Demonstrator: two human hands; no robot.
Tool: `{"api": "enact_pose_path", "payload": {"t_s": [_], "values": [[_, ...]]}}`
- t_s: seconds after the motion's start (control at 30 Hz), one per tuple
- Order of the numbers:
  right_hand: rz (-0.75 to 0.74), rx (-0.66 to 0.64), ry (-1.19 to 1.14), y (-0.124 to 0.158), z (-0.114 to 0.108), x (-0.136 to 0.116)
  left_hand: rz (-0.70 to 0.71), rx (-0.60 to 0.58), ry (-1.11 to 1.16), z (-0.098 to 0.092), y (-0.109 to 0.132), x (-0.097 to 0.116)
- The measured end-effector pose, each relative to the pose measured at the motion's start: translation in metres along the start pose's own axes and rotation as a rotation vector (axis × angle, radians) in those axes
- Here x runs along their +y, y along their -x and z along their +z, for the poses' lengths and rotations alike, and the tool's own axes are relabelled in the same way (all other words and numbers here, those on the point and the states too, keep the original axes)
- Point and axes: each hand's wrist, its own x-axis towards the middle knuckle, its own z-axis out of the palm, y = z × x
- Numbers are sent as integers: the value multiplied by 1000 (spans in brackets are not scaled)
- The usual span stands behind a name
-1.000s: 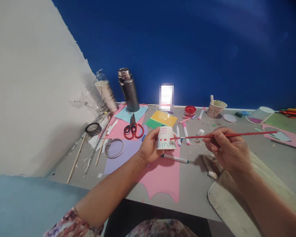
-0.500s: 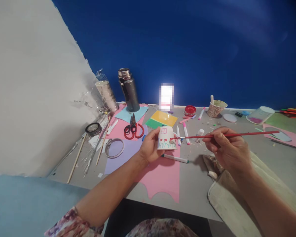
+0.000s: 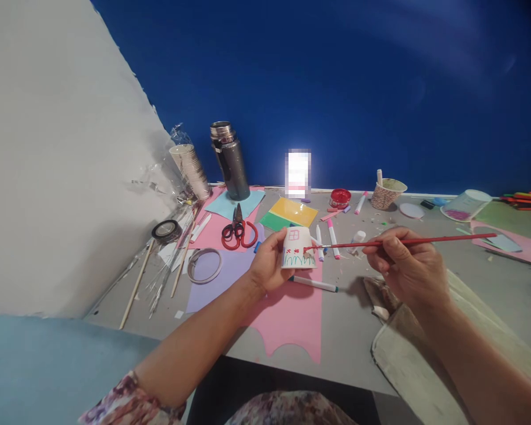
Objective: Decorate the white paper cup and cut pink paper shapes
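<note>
- Wears a loose, creased left sleeve (image 3: 126, 406) printed in mottled purple, reddish pink and white.
- Shows similarly mottled clothing (image 3: 292, 409), rounded, at bottom centre.
- Leaves left hand (image 3: 269, 261) and right hand (image 3: 409, 268) bare.

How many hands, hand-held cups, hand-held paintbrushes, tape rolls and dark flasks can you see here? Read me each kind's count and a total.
Hands: 2, left hand and right hand
Hand-held cups: 1, the white cup
Hand-held paintbrushes: 1, the red paintbrush
Tape rolls: 2, black roll and grey roll
Dark flasks: 1, the open flask
Total: 7
</note>
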Motion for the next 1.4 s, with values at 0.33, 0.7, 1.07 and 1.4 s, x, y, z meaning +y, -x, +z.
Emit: {"api": "enact_pose_path", "payload": {"t_s": [0.33, 0.7, 1.07, 1.4], "values": [[0, -10, 7, 2, 1, -1, 18, 2, -25, 1, 0, -1], [-14, 3, 5, -1, -2, -3, 0, -1, 8, 0, 1, 0], [0, 9, 28, -1, 1, -2, 0, -6, 9, 1, 1, 0], [5, -6, 21, 0, 1, -1, 15, -2, -4, 1, 0, -1]]}}
